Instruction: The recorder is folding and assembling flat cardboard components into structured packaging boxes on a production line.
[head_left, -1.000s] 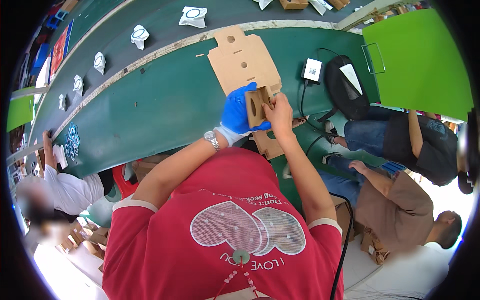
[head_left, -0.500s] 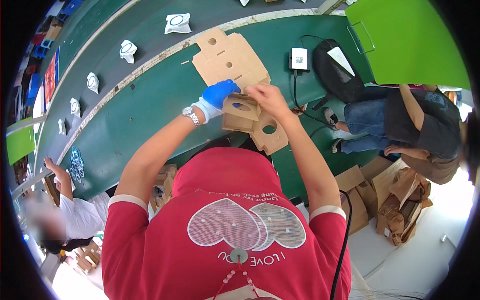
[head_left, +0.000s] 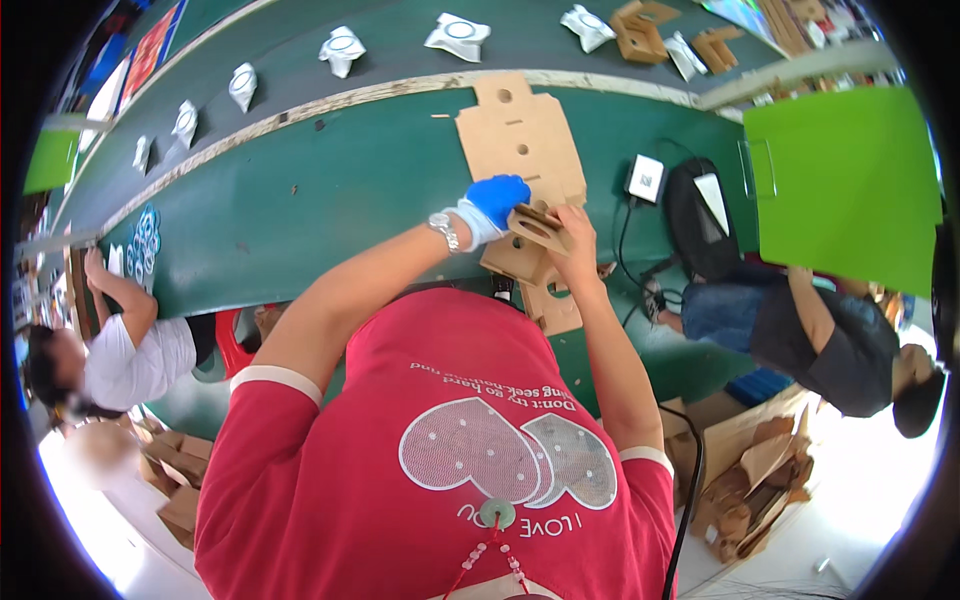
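A partly folded brown cardboard box (head_left: 514, 262) is between my hands near the front edge of the green table. My left hand (head_left: 497, 201), in a blue glove, is closed on the upper left of its raised flap, which has an oval hole. With bare fingers, my right hand (head_left: 576, 245) pinches the right end of that flap. Below the hands, a lower panel with a round hole hangs toward my body. Flat cardboard blanks (head_left: 522, 140) with round holes and slots lie just beyond the box, partly covered by the glove.
Several white wrapped packets (head_left: 458, 37) and open cardboard boxes (head_left: 640, 32) sit on the belt beyond the table. At right are a small white device (head_left: 645, 178) with a cable, a black mesh backrest (head_left: 700, 220) and a green panel (head_left: 840, 185). People are on both sides.
The flap with the oval hole has tilted up off the box, and both hands still grip it. My view has turned, bringing the cardboard boxes on the belt into sight.
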